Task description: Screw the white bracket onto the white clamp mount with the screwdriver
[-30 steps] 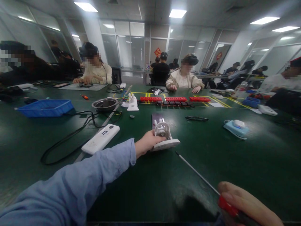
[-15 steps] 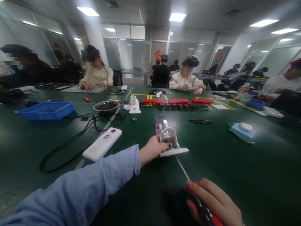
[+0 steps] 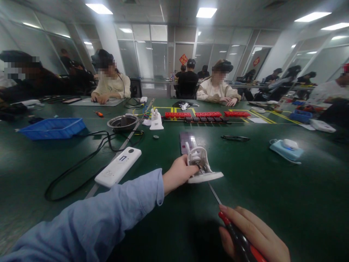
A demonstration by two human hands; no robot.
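Note:
My left hand [image 3: 180, 173] is closed on a white plastic housing [image 3: 205, 177] with an open, curved shell and a flat base, held above the green table. Inside the shell sits a round part that I cannot name. My right hand [image 3: 253, 233] grips the red and black handle of a screwdriver [image 3: 236, 231]. Its thin metal shaft points up and away to the underside of the housing, where the tip is hidden. Just behind the housing lies a phone [image 3: 186, 140] on the table.
A white power bank [image 3: 118, 167] with a black cable lies left, near a metal bowl [image 3: 123, 123] and a blue tray [image 3: 53, 128]. Another white plastic part [image 3: 156, 122] stands beyond. Red strips [image 3: 208, 114] lie farther back; a light blue pouch [image 3: 286, 150] is right. Several people sit around.
The housing and my left hand have shifted slightly right in view. My right hand with the screwdriver has also moved a little right, and less of the shaft shows below the housing.

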